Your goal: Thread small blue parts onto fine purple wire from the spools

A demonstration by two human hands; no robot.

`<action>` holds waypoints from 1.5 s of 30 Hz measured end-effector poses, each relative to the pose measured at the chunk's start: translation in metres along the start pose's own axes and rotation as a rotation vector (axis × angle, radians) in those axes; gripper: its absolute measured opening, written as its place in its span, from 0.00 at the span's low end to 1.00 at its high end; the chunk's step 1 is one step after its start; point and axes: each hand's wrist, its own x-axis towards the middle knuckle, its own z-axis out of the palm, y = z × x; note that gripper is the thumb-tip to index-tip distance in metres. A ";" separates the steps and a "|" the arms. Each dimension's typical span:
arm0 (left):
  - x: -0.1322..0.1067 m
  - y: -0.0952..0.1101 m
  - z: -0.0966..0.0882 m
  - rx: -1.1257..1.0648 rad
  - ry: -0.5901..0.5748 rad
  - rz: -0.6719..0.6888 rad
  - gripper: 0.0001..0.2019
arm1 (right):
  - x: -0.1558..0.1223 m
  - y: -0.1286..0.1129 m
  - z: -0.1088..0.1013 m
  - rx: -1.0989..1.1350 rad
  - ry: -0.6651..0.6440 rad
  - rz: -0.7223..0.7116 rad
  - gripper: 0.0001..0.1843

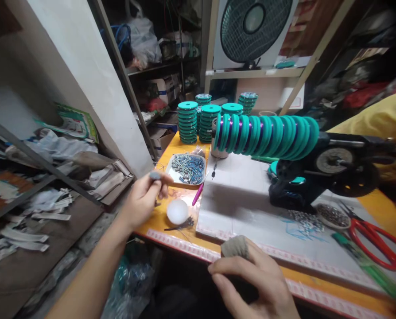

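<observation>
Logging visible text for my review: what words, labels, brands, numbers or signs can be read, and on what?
None can be read.
Round grey dial on the black metal machine: marks too small.
Red-and-white strip at the front: too blurred.
Green-and-white printed sheet: too blurred.

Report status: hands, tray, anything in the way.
Left hand by tray, grip unclear. Right hand at table edge, grip unclear. Tray holds small pieces. Purple tool, white dome near left hand, possibly obstructing.

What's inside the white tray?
The tray holds a heap of small pieces, pale ones mostly to the left, blue ones mostly to the right. They cover much of its floor, so anything buried beneath them can't be seen.
</observation>
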 end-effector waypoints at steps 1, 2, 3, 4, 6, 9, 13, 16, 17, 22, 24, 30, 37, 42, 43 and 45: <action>0.016 -0.006 -0.003 0.079 -0.058 0.016 0.12 | 0.000 0.001 0.002 0.007 0.010 -0.015 0.09; 0.030 -0.012 -0.004 0.152 -0.120 0.038 0.12 | -0.001 0.002 0.003 0.012 0.020 -0.017 0.09; 0.042 -0.019 -0.002 0.216 -0.179 0.053 0.13 | -0.002 0.003 0.004 0.015 0.031 -0.010 0.09; 0.051 -0.026 0.000 0.276 -0.229 0.065 0.14 | -0.003 0.004 0.005 0.018 0.040 -0.001 0.09; 0.059 -0.039 0.009 0.382 -0.298 0.073 0.14 | -0.006 0.006 0.006 0.026 0.058 0.020 0.08; 0.055 -0.049 0.018 0.499 -0.356 0.075 0.14 | -0.010 0.007 0.008 0.037 0.081 0.042 0.08; 0.048 -0.041 0.012 0.578 -0.421 0.075 0.14 | -0.011 0.010 0.010 0.042 0.094 0.034 0.08; 0.056 -0.035 0.001 0.607 -0.411 0.072 0.15 | -0.010 0.013 0.011 0.032 0.102 0.040 0.07; 0.061 -0.035 -0.002 0.620 -0.384 0.071 0.16 | -0.010 0.013 0.011 0.022 0.100 0.046 0.07; 0.088 -0.048 -0.002 0.683 -0.329 0.053 0.10 | -0.010 0.015 0.013 0.001 0.083 0.043 0.07; 0.094 -0.050 0.004 0.691 -0.374 0.036 0.04 | -0.010 0.016 0.014 0.008 0.090 0.035 0.07; 0.094 -0.047 0.014 0.659 -0.430 -0.038 0.09 | -0.017 0.019 0.014 -0.014 0.081 0.072 0.07; 0.089 -0.036 0.007 0.543 -0.240 -0.078 0.06 | -0.020 0.016 0.014 0.025 0.080 0.089 0.08; 0.034 0.006 0.013 0.277 -0.056 -0.104 0.04 | -0.015 0.011 0.015 0.053 0.147 0.076 0.08; 0.017 0.015 0.018 0.210 -0.063 -0.103 0.03 | -0.015 0.010 0.015 0.069 0.162 0.098 0.07; -0.018 0.027 0.030 0.063 -0.094 -0.105 0.06 | -0.015 0.007 0.017 0.106 0.183 0.157 0.07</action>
